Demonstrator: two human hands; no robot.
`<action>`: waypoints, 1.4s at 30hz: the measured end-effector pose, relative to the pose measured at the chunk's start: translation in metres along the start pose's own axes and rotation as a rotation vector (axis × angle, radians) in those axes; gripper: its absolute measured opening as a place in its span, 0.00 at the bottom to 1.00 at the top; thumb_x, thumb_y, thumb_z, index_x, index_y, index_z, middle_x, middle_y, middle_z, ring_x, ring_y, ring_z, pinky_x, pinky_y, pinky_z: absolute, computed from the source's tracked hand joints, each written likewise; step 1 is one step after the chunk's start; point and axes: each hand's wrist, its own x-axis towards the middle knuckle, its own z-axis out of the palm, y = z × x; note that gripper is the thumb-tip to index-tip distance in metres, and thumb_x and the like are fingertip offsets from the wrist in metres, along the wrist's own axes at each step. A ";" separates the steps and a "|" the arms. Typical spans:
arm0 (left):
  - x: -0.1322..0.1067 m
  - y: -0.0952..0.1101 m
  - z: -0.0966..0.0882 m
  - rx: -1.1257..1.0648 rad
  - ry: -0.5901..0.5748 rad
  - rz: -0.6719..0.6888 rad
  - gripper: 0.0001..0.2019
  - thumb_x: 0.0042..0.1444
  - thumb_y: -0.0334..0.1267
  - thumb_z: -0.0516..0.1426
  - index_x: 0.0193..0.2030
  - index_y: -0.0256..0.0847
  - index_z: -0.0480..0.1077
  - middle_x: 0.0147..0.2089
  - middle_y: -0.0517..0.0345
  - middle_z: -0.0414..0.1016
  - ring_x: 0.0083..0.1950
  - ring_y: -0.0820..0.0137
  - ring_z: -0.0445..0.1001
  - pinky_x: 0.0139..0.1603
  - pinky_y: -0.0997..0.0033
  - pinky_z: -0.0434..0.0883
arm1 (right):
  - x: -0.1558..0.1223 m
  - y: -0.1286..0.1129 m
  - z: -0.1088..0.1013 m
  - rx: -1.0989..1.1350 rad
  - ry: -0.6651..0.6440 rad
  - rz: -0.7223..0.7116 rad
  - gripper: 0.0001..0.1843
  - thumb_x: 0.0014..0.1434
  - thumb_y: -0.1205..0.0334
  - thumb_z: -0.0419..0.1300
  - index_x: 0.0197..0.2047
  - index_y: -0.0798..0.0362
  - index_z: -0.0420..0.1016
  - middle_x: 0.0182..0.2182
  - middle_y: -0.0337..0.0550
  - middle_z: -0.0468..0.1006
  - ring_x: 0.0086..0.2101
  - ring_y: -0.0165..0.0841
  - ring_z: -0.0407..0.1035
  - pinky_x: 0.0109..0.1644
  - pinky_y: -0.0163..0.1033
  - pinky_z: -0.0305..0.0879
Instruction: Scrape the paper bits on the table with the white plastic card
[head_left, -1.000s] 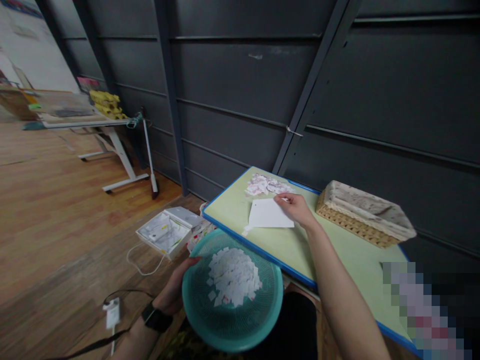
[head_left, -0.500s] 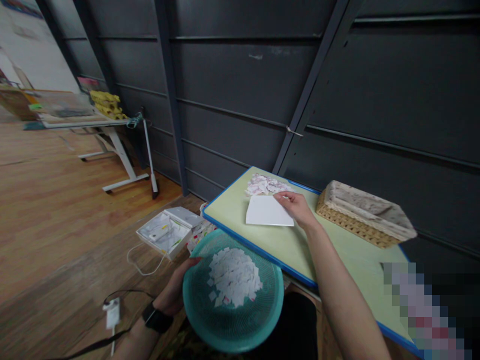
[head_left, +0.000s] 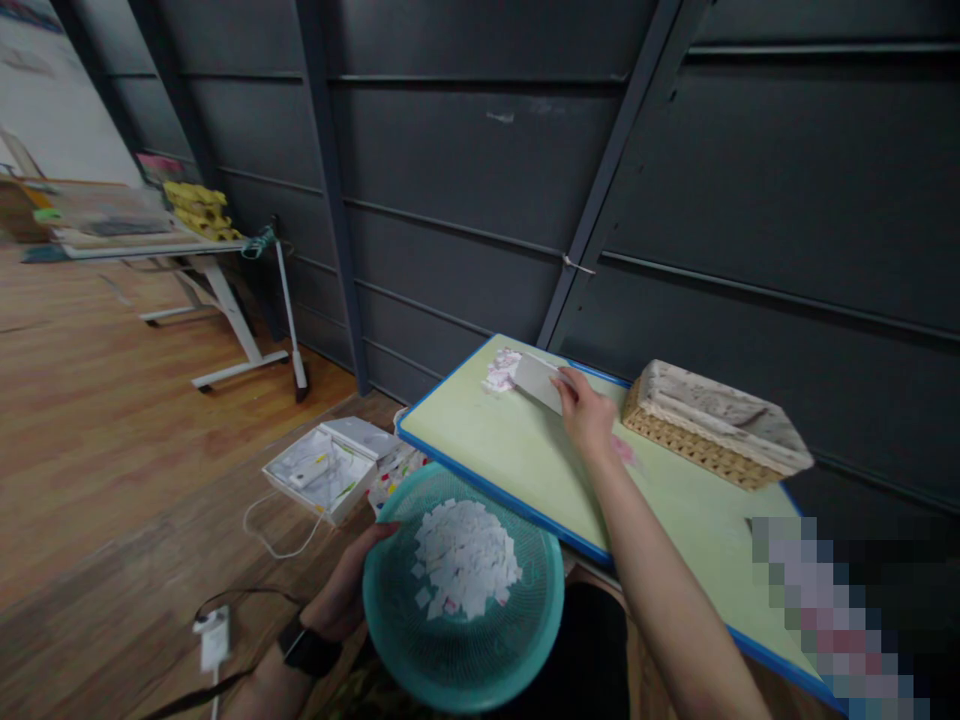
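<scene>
My left hand (head_left: 358, 572) grips the left rim of a teal plastic colander (head_left: 480, 672) below the table's front edge. A heap of small white paper scraps (head_left: 466, 555) lies inside it. In my right hand (head_left: 586, 408) is a flat white card (head_left: 541, 378), pinched at its right end and tilted over the tabletop. Just past the card's left end sits a pile of paper scraps (head_left: 498, 369), partly hidden by the card. The fingers of my left hand are mostly out of sight behind the colander.
A light green table (head_left: 465, 420) with blue edging bears a lined wicker basket (head_left: 705, 450) at its right. On the floor to the left are an open white box (head_left: 322, 470) with a cord and a power strip (head_left: 215, 638). Dark metal panels (head_left: 465, 150) stand behind.
My right hand has turned the card from nearly flat to a steep tilt, its end now against the scrap pile. The left hand still holds the colander; the view has shifted slightly.
</scene>
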 end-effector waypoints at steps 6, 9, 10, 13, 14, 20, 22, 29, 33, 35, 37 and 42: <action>-0.006 0.004 0.005 -0.004 -0.041 -0.015 0.05 0.49 0.36 0.60 0.30 0.36 0.75 0.24 0.58 0.80 0.25 0.70 0.76 0.30 0.72 0.72 | 0.001 -0.015 0.016 -0.026 -0.118 -0.113 0.22 0.64 0.51 0.46 0.52 0.50 0.73 0.38 0.52 0.80 0.33 0.38 0.72 0.36 0.37 0.57; -0.005 0.004 0.004 -0.025 -0.053 -0.029 0.05 0.48 0.37 0.62 0.28 0.36 0.75 0.23 0.59 0.80 0.24 0.70 0.75 0.29 0.72 0.72 | 0.001 -0.017 0.014 -0.100 -0.114 -0.143 0.22 0.64 0.52 0.46 0.53 0.49 0.73 0.34 0.50 0.80 0.32 0.37 0.72 0.34 0.36 0.56; -0.005 0.004 0.003 -0.030 -0.044 -0.029 0.06 0.48 0.37 0.62 0.28 0.36 0.75 0.23 0.60 0.80 0.24 0.70 0.75 0.29 0.72 0.72 | 0.001 -0.017 0.012 -0.115 -0.109 -0.143 0.22 0.64 0.52 0.46 0.52 0.50 0.73 0.33 0.50 0.80 0.31 0.37 0.71 0.34 0.36 0.56; -0.004 0.003 0.003 -0.019 -0.025 -0.025 0.06 0.49 0.37 0.61 0.28 0.36 0.75 0.23 0.60 0.80 0.25 0.70 0.75 0.30 0.72 0.72 | 0.000 -0.015 0.004 -0.121 -0.065 -0.111 0.22 0.63 0.52 0.47 0.51 0.51 0.74 0.32 0.52 0.80 0.30 0.37 0.71 0.33 0.36 0.55; -0.004 0.002 0.004 -0.015 -0.029 -0.021 0.06 0.49 0.37 0.61 0.28 0.36 0.75 0.23 0.60 0.80 0.25 0.71 0.75 0.30 0.72 0.71 | 0.000 -0.014 0.001 -0.114 -0.042 -0.093 0.22 0.63 0.52 0.47 0.51 0.51 0.74 0.32 0.52 0.80 0.29 0.38 0.71 0.33 0.37 0.55; -0.005 0.002 0.006 -0.014 -0.058 -0.045 0.06 0.49 0.37 0.60 0.27 0.36 0.74 0.22 0.60 0.79 0.24 0.71 0.75 0.30 0.72 0.71 | 0.003 -0.012 0.006 -0.100 -0.010 -0.082 0.23 0.64 0.50 0.45 0.52 0.52 0.74 0.31 0.51 0.80 0.28 0.36 0.71 0.32 0.36 0.54; -0.006 0.002 0.007 -0.018 -0.048 -0.036 0.06 0.49 0.37 0.60 0.27 0.36 0.74 0.22 0.60 0.78 0.23 0.71 0.74 0.28 0.73 0.71 | 0.004 -0.013 0.011 -0.115 -0.043 -0.102 0.23 0.64 0.51 0.45 0.53 0.51 0.73 0.32 0.50 0.80 0.28 0.36 0.71 0.32 0.36 0.54; -0.001 -0.002 0.002 -0.015 -0.041 -0.008 0.05 0.50 0.36 0.60 0.32 0.37 0.73 0.24 0.60 0.80 0.24 0.71 0.76 0.29 0.73 0.72 | 0.003 -0.015 0.007 -0.144 -0.034 -0.112 0.22 0.64 0.53 0.46 0.51 0.51 0.74 0.31 0.50 0.80 0.28 0.37 0.71 0.32 0.36 0.55; 0.002 -0.004 -0.002 -0.020 -0.053 -0.033 0.06 0.50 0.37 0.60 0.33 0.38 0.73 0.25 0.61 0.80 0.25 0.70 0.76 0.30 0.71 0.73 | 0.003 -0.017 0.006 -0.129 0.029 -0.112 0.21 0.64 0.52 0.47 0.50 0.52 0.75 0.32 0.49 0.80 0.28 0.35 0.72 0.32 0.35 0.56; 0.002 -0.003 -0.002 -0.020 -0.067 -0.049 0.06 0.50 0.38 0.60 0.31 0.38 0.73 0.25 0.60 0.80 0.26 0.69 0.77 0.32 0.71 0.73 | 0.003 -0.019 0.010 -0.116 0.029 -0.141 0.20 0.64 0.52 0.48 0.50 0.51 0.75 0.32 0.48 0.81 0.29 0.34 0.72 0.32 0.34 0.56; 0.001 -0.002 0.000 -0.015 -0.066 -0.050 0.06 0.51 0.38 0.59 0.30 0.38 0.73 0.24 0.61 0.80 0.25 0.70 0.76 0.31 0.71 0.72 | 0.004 -0.021 0.015 -0.112 0.006 -0.182 0.20 0.64 0.52 0.49 0.51 0.49 0.74 0.33 0.46 0.81 0.29 0.34 0.72 0.32 0.34 0.55; -0.001 -0.002 0.002 0.000 -0.049 -0.031 0.07 0.52 0.38 0.58 0.28 0.38 0.74 0.23 0.62 0.79 0.24 0.72 0.75 0.30 0.73 0.71 | 0.003 -0.021 0.013 -0.134 -0.017 -0.221 0.19 0.63 0.53 0.49 0.50 0.49 0.75 0.31 0.47 0.81 0.28 0.34 0.72 0.31 0.34 0.55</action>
